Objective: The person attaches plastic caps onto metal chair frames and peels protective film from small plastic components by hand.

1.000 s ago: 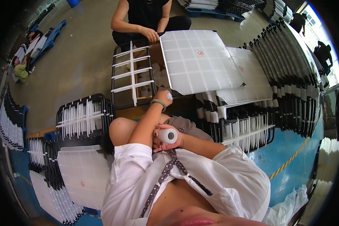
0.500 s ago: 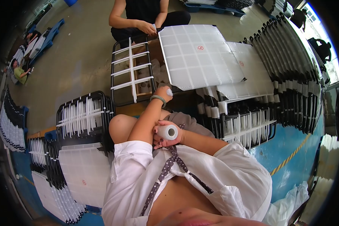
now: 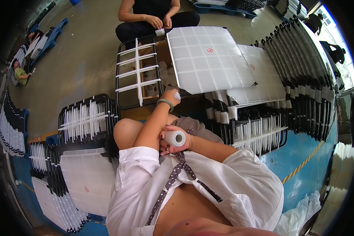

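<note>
While the right hand (image 3: 187,144) curls round a smooth, hollow-cored white roll (image 3: 170,137) at the lap, the left hand (image 3: 168,96) closes on a small white piece (image 3: 177,95), mostly hidden, near the strapped frame (image 3: 138,71). That frame of black tubing has flat white straps crossed over it but no sheet on top; beside it, the rectangular panel (image 3: 208,59) wears a glossy translucent sheet, the grid showing through. Covering thus looks complete there and absent on the frame; how much remains cannot be told. Beyond, a co-worker's hands (image 3: 155,22) meet; rightward stand closely ranked dark folded frames (image 3: 297,65).
</note>
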Tool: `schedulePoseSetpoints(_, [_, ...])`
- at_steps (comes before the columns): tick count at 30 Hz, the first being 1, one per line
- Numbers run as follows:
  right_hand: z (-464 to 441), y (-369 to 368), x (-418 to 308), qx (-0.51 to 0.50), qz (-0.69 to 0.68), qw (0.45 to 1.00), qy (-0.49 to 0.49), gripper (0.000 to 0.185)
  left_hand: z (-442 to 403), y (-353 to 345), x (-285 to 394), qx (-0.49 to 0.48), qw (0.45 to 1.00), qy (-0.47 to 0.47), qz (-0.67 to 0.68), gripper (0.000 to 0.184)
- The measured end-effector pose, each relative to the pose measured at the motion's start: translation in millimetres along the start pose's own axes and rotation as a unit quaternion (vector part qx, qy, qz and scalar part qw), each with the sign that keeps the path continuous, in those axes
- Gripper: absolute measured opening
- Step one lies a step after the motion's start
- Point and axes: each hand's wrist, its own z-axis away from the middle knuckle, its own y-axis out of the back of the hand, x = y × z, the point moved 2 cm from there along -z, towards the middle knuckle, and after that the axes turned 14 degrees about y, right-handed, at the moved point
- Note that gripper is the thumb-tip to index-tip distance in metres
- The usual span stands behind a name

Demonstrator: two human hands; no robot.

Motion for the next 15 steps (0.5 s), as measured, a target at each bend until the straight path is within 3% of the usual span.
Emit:
schedulePoseSetpoints(4, [-1,-2,1,-0.001,0.001,1.0,0.004,0.045,-6,-6,-5,-0.011,1.0,0.002,0.014,0.053])
schedulePoseSetpoints(15, [0,-3,2,0.008,-0.012,1.0,0.005,0.046,5,6,5,0.083,0.99,-0.017,0.114,0.05])
